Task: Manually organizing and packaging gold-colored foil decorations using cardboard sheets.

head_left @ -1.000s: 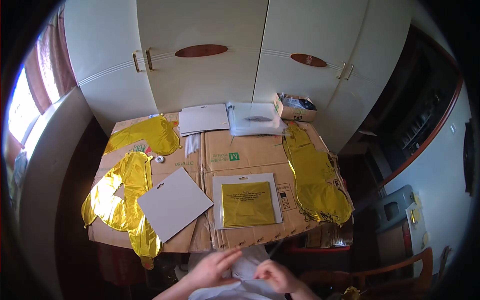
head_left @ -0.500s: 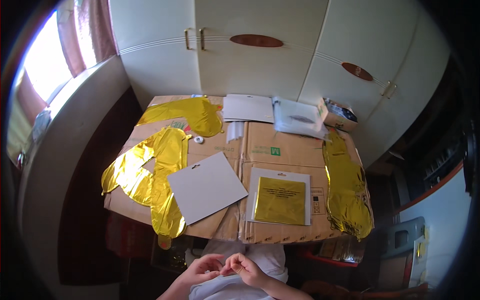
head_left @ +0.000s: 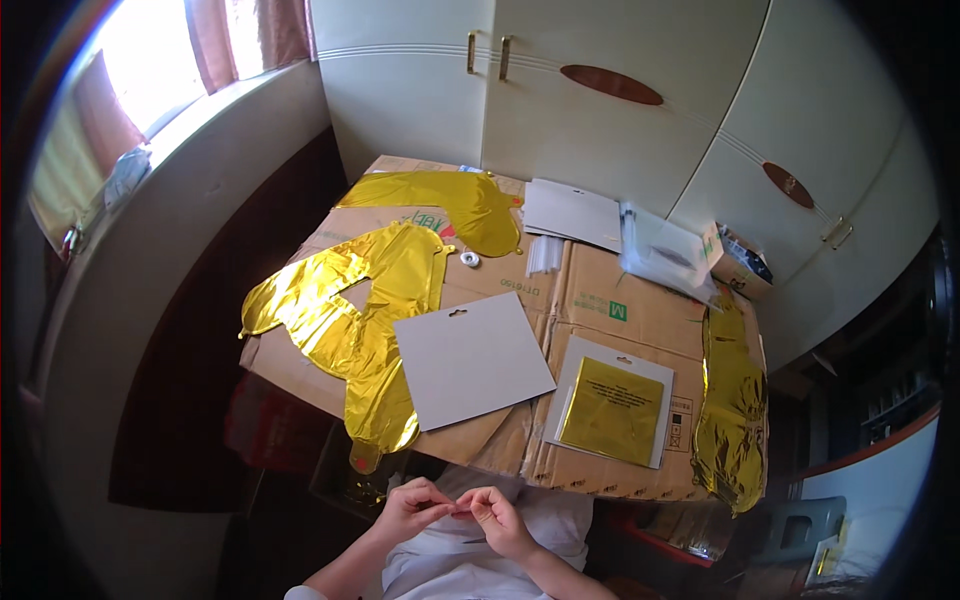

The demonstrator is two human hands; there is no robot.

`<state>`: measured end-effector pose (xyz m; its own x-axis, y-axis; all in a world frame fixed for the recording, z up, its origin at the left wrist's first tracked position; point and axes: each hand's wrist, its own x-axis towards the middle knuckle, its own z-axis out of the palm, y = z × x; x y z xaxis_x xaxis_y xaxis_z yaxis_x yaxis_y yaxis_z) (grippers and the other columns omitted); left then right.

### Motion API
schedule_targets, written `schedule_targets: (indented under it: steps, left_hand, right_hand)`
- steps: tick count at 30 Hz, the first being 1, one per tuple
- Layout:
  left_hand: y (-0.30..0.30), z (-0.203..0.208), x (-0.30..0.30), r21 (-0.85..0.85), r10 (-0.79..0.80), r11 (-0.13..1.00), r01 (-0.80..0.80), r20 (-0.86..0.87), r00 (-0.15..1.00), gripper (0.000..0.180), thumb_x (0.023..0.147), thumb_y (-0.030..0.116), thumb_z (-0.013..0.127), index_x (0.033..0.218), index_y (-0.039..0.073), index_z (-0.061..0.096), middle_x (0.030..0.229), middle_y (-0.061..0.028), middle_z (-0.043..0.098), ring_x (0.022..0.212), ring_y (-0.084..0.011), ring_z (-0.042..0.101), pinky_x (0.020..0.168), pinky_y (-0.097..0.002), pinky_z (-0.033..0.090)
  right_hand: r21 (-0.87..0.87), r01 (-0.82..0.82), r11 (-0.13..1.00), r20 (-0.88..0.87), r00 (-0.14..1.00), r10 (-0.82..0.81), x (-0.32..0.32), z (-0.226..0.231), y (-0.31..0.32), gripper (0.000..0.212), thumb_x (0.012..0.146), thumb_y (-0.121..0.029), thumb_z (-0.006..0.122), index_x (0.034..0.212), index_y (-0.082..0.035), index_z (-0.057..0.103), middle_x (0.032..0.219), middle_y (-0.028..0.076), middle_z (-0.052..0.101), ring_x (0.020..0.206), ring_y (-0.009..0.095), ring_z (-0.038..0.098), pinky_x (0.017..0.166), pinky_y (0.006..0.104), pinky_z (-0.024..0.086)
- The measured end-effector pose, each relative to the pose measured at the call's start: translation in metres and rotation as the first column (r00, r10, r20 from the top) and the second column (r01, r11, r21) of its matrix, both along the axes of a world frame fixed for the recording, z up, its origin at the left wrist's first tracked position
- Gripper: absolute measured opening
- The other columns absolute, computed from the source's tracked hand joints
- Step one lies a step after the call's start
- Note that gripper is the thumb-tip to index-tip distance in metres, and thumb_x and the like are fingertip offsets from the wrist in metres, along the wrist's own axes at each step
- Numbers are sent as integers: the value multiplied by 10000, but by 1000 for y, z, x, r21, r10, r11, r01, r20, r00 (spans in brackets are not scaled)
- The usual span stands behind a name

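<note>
fingers (head_left: 430, 497) of the left hand (head_left: 404, 512) and right hand (head_left: 508, 530) are pressed together at the tips; any held item cannot be made out. beyond them on the table (head_left: 655, 343), a white card (head_left: 475, 365) lies left of a gold foil packet (head_left: 613, 425).

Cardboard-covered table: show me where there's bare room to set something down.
Widest: bare cardboard between the clear bags, gold packet and right-hand gold foil. Smaller: the near edge between the pale card and gold packet. Crowded: the left, under two gold foil shapes, and the far edge.
</note>
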<state>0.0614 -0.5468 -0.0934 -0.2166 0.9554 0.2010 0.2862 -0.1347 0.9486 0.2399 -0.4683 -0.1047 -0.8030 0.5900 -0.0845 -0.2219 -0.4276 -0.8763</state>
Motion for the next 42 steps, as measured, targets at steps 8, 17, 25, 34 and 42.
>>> schedule_targets:
  steps: [8,17,25,34,42]
  left_hand:
    - [-26,-83,-76,-500,552,772,-393,219,805,142,838,114,693,921,0,710,724,-15,650,648,-81,589,580,-246,462]
    - [-92,-232,-169,-406,666,173,-897,-623,410,200,830,160,652,970,42,733,908,-203,704,870,-332,697,758,-451,533]
    - [-133,-363,-135,-760,-116,354,-545,-614,780,304,867,207,570,1126,95,684,1095,-186,678,989,-352,666,850,-456,524]
    - [-102,-320,-167,-837,339,485,-253,-87,937,463,939,373,486,1297,84,537,1234,-211,600,1113,-358,599,928,-449,492]
    - [-123,-277,-172,-793,-560,568,-221,-569,601,435,912,438,532,1177,103,607,1226,-142,626,1073,-316,625,906,-418,500]
  right_hand:
    - [1,26,1000,-42,999,-26,4,-19,0,87,1011,-101,485,1046,-22,478,1145,105,562,1086,160,576,966,311,473]
    - [116,-50,992,150,988,32,19,-21,-4,71,994,-90,523,1020,-24,520,1069,83,623,995,123,582,907,265,463]
    - [61,-6,998,254,967,-9,56,-55,-23,90,976,-88,550,1046,-31,560,1044,43,629,953,79,555,862,240,451]
    - [799,-156,581,451,795,-406,106,42,30,159,831,-118,699,967,-71,631,908,83,645,779,212,653,692,310,526]
    - [939,-344,10,245,647,-722,160,76,90,431,789,-281,737,1156,-97,606,1188,39,577,1095,228,540,919,381,433]
